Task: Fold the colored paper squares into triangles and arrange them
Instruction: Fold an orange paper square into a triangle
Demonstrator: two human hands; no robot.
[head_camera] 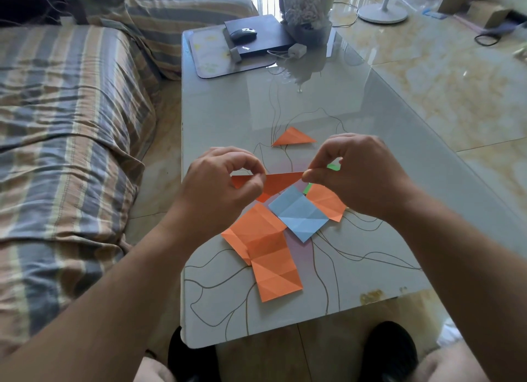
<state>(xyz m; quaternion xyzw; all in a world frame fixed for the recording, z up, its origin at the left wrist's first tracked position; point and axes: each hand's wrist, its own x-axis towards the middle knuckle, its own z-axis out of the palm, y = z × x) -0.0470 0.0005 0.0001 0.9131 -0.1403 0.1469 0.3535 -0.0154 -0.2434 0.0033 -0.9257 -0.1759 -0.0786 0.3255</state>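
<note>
Left hand (225, 182): raised over the tabletop (228, 110), thumb and forefinger pinching the left part of a folded orange triangle (281, 180).
Right hand (362, 173): fingers curled, their tips pinching the right tip of the same triangle.
Held triangle: a long narrow fold, stretched between both hands above the loose sheets.
Finished triangle (293, 138): orange, lying flat on the tabletop just beyond the hands.
Loose sheets: a creased blue square (298, 213) overlaps an orange square (328, 202) on its right; two more creased orange squares (265, 244) lie to the near left, overlapping each other; a scrap of green (333, 167) shows under the right hand.
Far end: mouse (243, 34) on a dark laptop (271, 31).
Left: striped sofa (62, 125).
</note>
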